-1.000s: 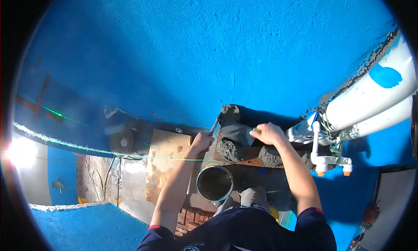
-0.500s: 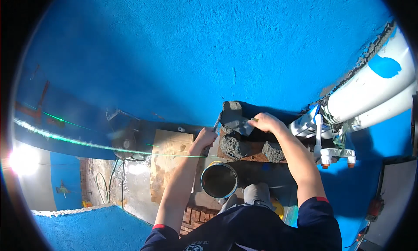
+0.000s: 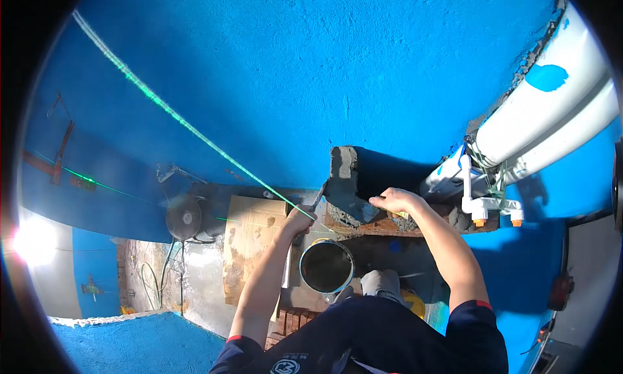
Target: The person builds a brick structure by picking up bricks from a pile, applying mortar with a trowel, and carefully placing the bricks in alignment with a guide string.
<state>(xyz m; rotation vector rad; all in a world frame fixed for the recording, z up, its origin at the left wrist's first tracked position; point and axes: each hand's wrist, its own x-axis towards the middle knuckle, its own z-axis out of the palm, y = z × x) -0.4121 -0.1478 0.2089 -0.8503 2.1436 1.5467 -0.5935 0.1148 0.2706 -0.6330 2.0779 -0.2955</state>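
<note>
My right hand is closed around the handle of a trowel, whose grey blade lies on wet mortar. The mortar covers the left end of a low brick course against the blue wall. At that course's left end, my left hand grips a thin, dark, flat tool, held tilted with its edge beside the mortar. Its exact kind is unclear. A fuzzy green-white line crosses from the upper left to my left hand; whether it is held I cannot tell.
A bucket stands just before my feet. Left of it lie a cardboard sheet and a round dark machine. White pipes rise at the right, near a pipe fitting with orange ends. Bricks are stacked below.
The lumps of mortar on the bricks are now flatter and spread out under the trowel. My right hand has come slightly lower. The green-white line's far end has swung upward.
</note>
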